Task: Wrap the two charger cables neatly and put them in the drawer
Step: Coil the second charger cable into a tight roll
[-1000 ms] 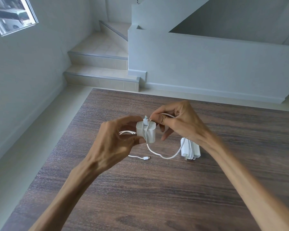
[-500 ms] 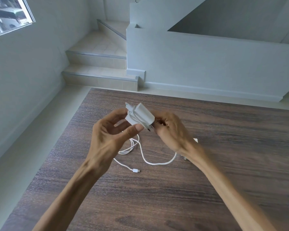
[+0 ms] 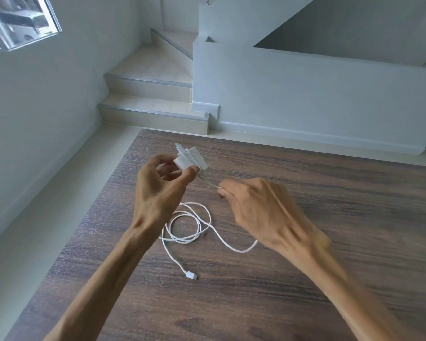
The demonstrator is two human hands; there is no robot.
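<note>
The left hand point(image 3: 158, 190) holds a white charger block point(image 3: 190, 160) up off the wooden table point(image 3: 305, 279), thumb and fingertips curled round its lower end, so the block stands tilted with a plug tip poking out at its upper left. A turn of white cable point(image 3: 197, 219) lies across the block's face and runs down to the right, where the right hand point(image 3: 261, 212) pinches it between thumb and curled fingers, just beside the left hand but not touching it. This stretch of cable is blurred. From under the right hand the slack drops to the tabletop, sweeps left in a shallow curve, forms a couple of loose overlapping loops between the two forearms and ends in a small connector point(image 3: 191, 275) lying flat on the wood, near the middle of the table and well in from any edge. The table's far edge runs just beyond the block; its left edge slants down past the left forearm, with a strip of pale floor point(image 3: 47, 217) between it and the wall. Beyond the far edge are tiled stair steps point(image 3: 155, 112) and a low white wall point(image 3: 305, 94). To the right of the right hand the wood lies bare out to the frame's edge. A window point(image 3: 17, 20) shows at the upper left.
</note>
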